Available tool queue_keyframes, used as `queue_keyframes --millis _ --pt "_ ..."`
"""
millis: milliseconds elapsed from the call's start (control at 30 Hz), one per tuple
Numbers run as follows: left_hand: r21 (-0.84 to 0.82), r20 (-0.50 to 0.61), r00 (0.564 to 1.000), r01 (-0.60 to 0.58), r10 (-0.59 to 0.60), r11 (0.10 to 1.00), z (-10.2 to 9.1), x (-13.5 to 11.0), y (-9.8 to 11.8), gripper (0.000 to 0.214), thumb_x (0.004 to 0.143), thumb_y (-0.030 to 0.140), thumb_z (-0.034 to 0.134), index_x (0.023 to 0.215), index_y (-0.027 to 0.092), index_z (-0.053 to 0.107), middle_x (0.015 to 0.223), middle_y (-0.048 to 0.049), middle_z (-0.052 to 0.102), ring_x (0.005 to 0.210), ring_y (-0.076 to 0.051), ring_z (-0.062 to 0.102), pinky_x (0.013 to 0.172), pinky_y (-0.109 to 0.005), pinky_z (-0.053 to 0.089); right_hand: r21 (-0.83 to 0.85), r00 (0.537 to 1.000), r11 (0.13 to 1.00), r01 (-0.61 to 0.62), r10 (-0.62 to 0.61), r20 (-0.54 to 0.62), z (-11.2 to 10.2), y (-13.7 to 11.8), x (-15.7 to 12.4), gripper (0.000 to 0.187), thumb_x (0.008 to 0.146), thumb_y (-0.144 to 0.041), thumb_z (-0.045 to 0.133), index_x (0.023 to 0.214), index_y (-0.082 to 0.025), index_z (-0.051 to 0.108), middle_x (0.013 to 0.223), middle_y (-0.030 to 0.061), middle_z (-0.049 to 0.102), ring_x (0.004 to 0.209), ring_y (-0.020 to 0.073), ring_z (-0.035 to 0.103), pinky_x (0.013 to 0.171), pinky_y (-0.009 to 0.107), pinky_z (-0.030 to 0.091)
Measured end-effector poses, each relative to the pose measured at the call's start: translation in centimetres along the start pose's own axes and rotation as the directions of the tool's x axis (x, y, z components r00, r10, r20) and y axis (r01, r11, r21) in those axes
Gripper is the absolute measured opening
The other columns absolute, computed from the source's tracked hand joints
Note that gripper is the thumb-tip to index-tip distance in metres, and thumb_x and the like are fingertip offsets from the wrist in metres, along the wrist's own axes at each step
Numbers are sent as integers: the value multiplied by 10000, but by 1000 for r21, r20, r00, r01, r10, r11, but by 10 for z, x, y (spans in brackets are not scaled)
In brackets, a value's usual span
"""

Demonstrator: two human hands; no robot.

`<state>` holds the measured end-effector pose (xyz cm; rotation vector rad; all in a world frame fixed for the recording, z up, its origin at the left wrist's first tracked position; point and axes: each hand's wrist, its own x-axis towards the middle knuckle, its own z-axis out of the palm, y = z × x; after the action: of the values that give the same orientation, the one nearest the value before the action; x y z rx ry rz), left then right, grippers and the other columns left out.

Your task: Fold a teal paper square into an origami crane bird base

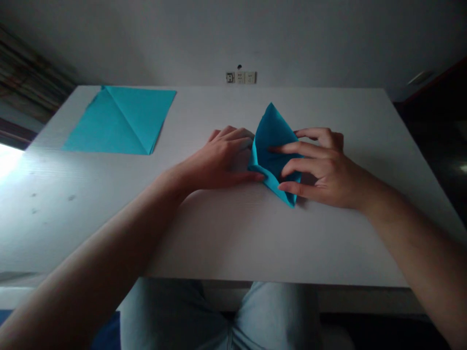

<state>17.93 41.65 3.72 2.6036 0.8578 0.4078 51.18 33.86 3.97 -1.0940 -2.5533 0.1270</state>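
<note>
A blue folded paper [276, 127] stands partly opened on the table, its pointed tip upward and its inside facing me. My left hand [228, 158] grips its left side, with the thumb along the lower front edge and the fingertips at the left edge, partly hidden behind it. From the right, my right hand [321, 167] reaches into the opening. Some of its fingers press on the inner face, one finger goes round the back of the right edge, and the thumb rests by the lower front rim.
Flat at the table's far left lies a stack of blue paper sheets [120, 121] with a diagonal crease. The white table [226, 243] runs back to a grey wall with sockets [240, 77]. My legs [175, 311] are below the front edge; a curtain [32, 73] hangs at left.
</note>
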Motion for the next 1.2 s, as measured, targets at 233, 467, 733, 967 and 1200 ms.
queue_keyframes --millis 233,467,733,967,1200 --pt "21 -7 997 71 -70 997 0 2 15 437 1124 399 887 1484 162 817 1634 -210 804 1548 -411 679 1397 -633 473 59 997 997 -58 54 63 -2 -8 4 143 1184 -374 824 1219 -351 961 1617 74 882 1659 496 624 1358 726 472" --pt "49 -30 999 45 -44 998 6 5 5 412 1044 511 974 1363 286 841 1524 -159 828 1451 -423 682 1308 -683 525 108 994 991 -82 73 86 -2 -10 7 146 1167 -450 884 1202 -325 952 1638 103 857 1637 516 634 1362 746 483" --pt "120 -21 997 81 -79 989 6 3 12 439 1122 537 814 1424 219 825 1597 -109 782 1566 -395 704 1333 -660 519 77 984 989 -128 116 139 -3 -20 11 81 1176 -335 859 1118 -316 913 1683 102 827 1647 527 647 1380 784 518" --pt "3 -75 992 98 -98 995 11 5 4 437 1058 610 790 1369 313 866 1572 -107 817 1540 -433 691 1364 -716 522 24 997 997 -72 72 25 -10 -23 11 93 1189 -358 847 1207 -337 936 1662 88 851 1675 537 637 1377 839 505" --pt "-71 -81 988 123 -129 990 4 5 9 227 1045 578 796 1076 365 866 1471 -142 825 1524 -489 656 1416 -739 412 -58 997 998 -18 22 78 -22 -16 8 261 1254 -526 754 1289 -503 1011 1585 34 850 1506 457 678 1342 781 483"
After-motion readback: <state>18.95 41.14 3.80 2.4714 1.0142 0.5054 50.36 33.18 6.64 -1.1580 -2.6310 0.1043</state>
